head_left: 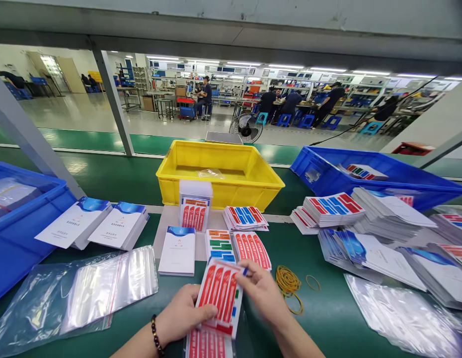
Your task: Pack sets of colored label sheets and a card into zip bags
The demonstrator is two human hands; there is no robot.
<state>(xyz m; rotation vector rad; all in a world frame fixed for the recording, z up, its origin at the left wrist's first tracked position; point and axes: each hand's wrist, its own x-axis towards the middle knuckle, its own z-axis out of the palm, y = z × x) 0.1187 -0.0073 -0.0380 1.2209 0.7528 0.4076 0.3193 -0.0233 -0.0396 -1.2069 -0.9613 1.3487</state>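
My left hand (184, 314) and my right hand (261, 291) both grip a small stack of sticker sheets (220, 298) with red printed strips, held just above the green table near its front edge. The left thumb presses on the lower left of the stack; the right fingers pinch its upper right corner. Under the stack lies another red sheet (207, 345). Just beyond my hands lie a red sticker sheet pile (252, 248), a multicoloured sheet pile (220, 245) and a white booklet with a blue top (178, 250).
A yellow bin (219, 171) stands behind the piles, blue bins at the left (15, 233) and right (368, 174). Clear zip bags (85, 293) lie at left, more booklets (93, 223) beyond them. Rubber bands (288, 283) and stacked sheets (333, 209) sit at right. People work far behind.
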